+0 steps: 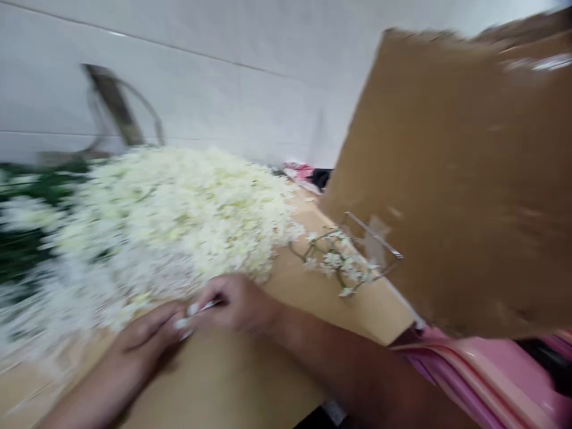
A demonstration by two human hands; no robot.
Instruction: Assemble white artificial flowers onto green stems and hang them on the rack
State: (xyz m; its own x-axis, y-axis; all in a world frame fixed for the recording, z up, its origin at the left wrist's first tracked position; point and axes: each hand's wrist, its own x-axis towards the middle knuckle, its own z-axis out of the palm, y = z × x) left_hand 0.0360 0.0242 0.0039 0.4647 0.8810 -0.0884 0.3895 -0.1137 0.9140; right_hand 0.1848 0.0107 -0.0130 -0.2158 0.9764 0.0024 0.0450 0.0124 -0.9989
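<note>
A big heap of small white and pale yellow flowers (179, 220) lies on a tan wooden table (250, 381). My left hand (147, 339) and my right hand (236, 304) meet at the heap's near edge. The fingertips of both are pinched together on a tiny white thing, too small and blurred to name. A loose sprig of white blossoms on a thin stem (339, 262) lies on the table to the right of my hands.
A large brown cardboard sheet (456, 179) stands tilted at the right. Pink material (482, 375) lies below it at the table's right edge. Green leaves (22, 238) show at the far left. A white tiled wall (223, 77) is behind.
</note>
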